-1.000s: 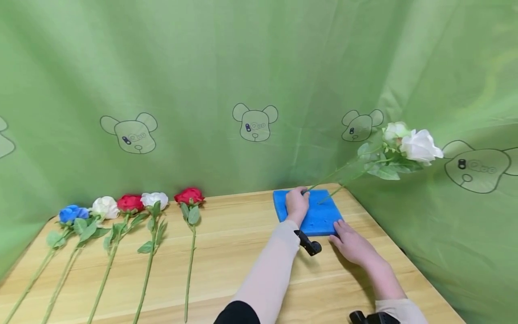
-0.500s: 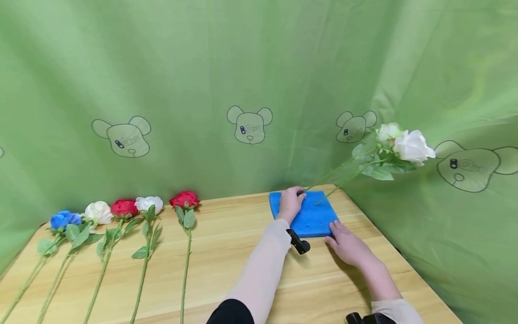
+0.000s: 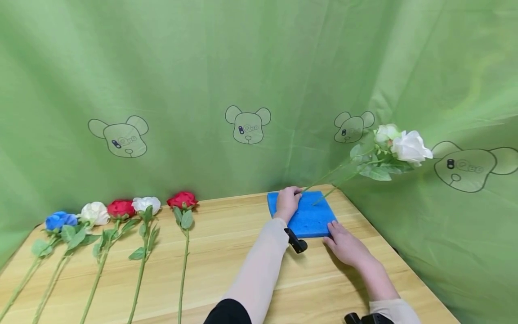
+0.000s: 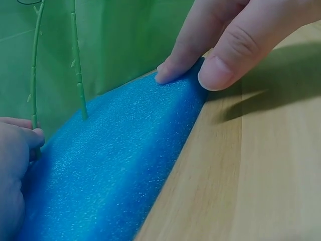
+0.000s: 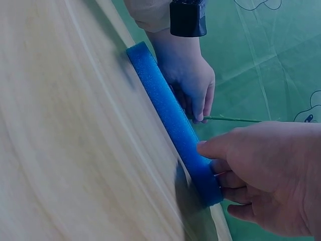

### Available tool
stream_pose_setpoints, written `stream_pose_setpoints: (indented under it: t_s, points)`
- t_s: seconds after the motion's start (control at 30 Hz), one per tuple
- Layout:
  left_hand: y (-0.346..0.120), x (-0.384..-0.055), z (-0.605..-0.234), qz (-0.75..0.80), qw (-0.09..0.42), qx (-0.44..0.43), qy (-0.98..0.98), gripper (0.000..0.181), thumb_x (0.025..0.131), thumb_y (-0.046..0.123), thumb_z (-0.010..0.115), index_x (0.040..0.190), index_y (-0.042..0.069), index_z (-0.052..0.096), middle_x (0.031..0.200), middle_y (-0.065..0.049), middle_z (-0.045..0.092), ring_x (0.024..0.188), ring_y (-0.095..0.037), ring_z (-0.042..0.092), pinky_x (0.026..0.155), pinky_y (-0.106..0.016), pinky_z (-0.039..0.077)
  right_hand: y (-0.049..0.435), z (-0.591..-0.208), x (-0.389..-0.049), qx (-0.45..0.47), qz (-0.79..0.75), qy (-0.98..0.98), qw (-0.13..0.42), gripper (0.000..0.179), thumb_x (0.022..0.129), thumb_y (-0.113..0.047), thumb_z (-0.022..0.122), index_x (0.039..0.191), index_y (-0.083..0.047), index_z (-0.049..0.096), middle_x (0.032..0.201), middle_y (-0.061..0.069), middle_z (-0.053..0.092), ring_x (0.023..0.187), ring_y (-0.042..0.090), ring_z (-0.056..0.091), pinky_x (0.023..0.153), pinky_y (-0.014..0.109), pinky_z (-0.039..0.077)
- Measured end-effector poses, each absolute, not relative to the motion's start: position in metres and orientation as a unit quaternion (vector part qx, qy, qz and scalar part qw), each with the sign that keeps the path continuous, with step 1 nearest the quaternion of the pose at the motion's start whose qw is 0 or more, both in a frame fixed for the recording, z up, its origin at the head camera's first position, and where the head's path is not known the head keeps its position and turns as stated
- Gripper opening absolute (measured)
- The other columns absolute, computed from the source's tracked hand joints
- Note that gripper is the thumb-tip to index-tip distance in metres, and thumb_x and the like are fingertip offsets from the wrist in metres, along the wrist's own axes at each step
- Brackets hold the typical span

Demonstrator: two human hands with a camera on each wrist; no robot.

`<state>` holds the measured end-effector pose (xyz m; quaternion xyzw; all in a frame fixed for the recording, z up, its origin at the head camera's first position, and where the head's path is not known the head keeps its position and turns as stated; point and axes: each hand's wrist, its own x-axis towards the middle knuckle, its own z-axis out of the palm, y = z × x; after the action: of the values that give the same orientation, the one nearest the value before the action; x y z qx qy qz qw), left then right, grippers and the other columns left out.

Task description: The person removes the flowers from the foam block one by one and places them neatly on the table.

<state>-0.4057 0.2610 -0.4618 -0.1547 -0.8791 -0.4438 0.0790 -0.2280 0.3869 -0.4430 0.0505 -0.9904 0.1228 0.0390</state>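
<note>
At the far right of the table lies a blue foam block [image 3: 309, 220]. Two stems lean to the right out of it, topped by a white rose [image 3: 410, 147] and a paler white rose [image 3: 386, 133]. My left hand [image 3: 288, 204] pinches one green stem [image 4: 35, 85] low down at the foam's surface; where its tip enters is hidden by the fingers. The second stem [image 4: 78, 75] stands free of either hand. My right hand [image 3: 346, 245] rests on the block's near right corner, its fingers on top and the thumb [image 5: 213, 148] by the near edge.
To the left lie several roses in a row: a blue rose [image 3: 60, 220], a cream rose [image 3: 95, 213], a red rose [image 3: 121, 208], a white rose [image 3: 146, 204] and another red rose [image 3: 183, 199]. A green curtain [image 3: 182, 90] hangs behind the wooden table [image 3: 226, 252].
The whole head view has shifted slightly, with the scene sliding left. Both hands keep their places on the stem and the foam block.
</note>
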Motion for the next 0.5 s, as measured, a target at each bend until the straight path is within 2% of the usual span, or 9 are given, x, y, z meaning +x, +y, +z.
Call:
stream_pose_setpoints:
  t_s: [0.5]
  points:
    - [0.2611, -0.4062, -0.4685, -0.460, 0.106, -0.153, -0.868, 0.019, 0.096, 0.019, 0.061, 0.110, 0.017, 0.074, 0.108, 0.002, 0.075, 0.101, -0.014, 0.069, 0.086, -0.028, 0.058, 0.3875, -0.4417, -0.2264, 0.053, 0.128, -0.990, 0.038, 0.057, 0.100, -0.023, 0.051, 0.138, 0.017, 0.039, 0.145, 0.040, 0.034, 0.135, 0.054, 0.034, 0.112, 0.061, 0.033]
